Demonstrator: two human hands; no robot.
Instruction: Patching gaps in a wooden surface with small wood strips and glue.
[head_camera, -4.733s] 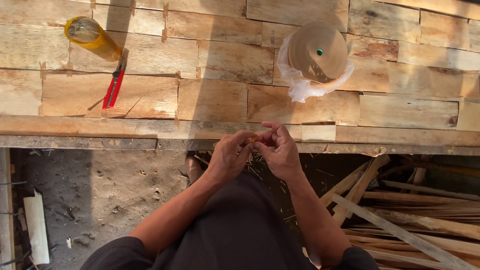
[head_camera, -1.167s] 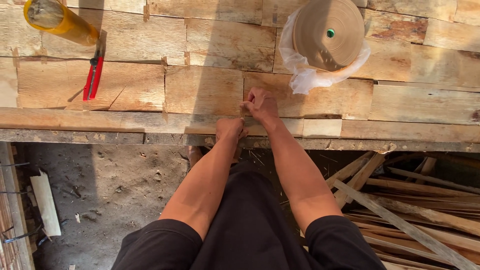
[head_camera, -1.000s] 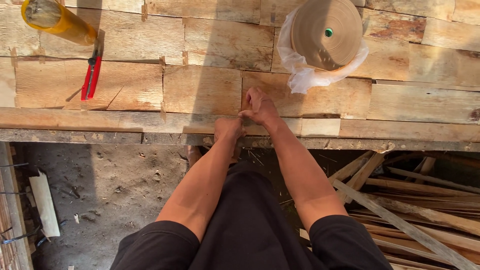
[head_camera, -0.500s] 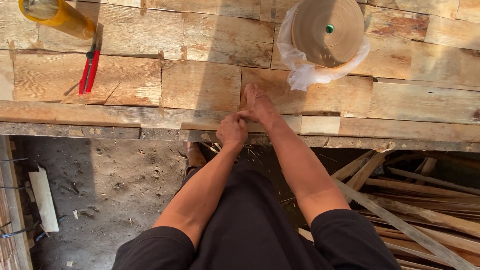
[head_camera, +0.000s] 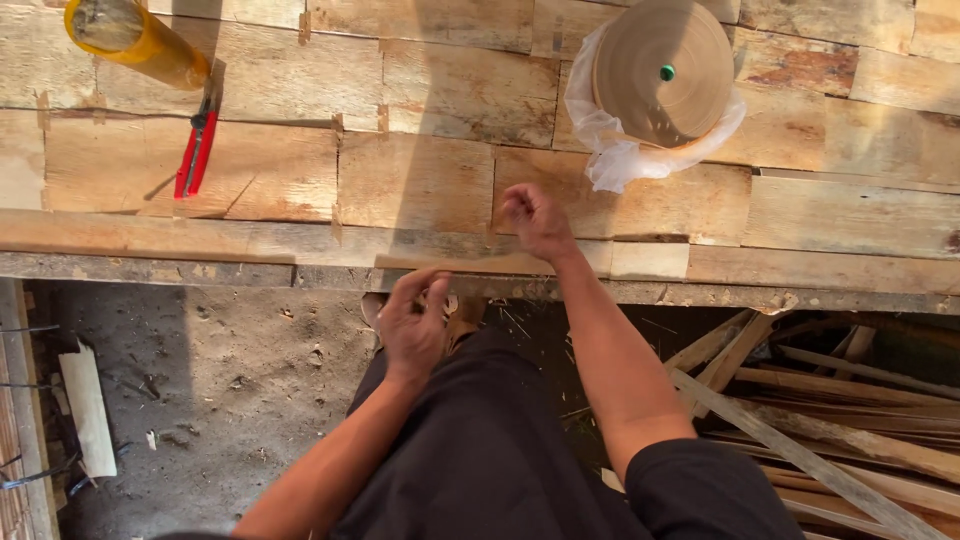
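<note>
Right hand (head_camera: 537, 220): fingertips pinched together over the patchwork sheet of pale wood veneer pieces (head_camera: 420, 180), at a seam between two pieces. What is pinched is too small to be made out; possibly a thin tape end, cannot be told. The hand is laid on the sheet just inside its near edge.

Left hand (head_camera: 412, 325): fingers loosely curled, thumb and forefinger slightly parted, nothing seen held. It is kept just off the near edge of the veneer sheet, over the dirt floor (head_camera: 200, 390) and the dark trousers (head_camera: 480, 450).

The sheet's long axis is run left to right across the view; its pieces are butted in rows, grain mostly along that axis.

Beyond the right hand, farther onto the sheet and to its right, a large round roll of brown paper tape (head_camera: 665, 70) is seated in a crumpled clear plastic bag (head_camera: 610, 150), flat face upward. At the sheet's far left, a yellow cylindrical roll (head_camera: 135, 35) is laid tilted, with red-handled scissors (head_camera: 195, 150) just beside it, blades pointing away. Below the sheet's near edge to the right, a heap of loose veneer strips (head_camera: 820, 420) is noted. Nothing is lying between the hands.
</note>
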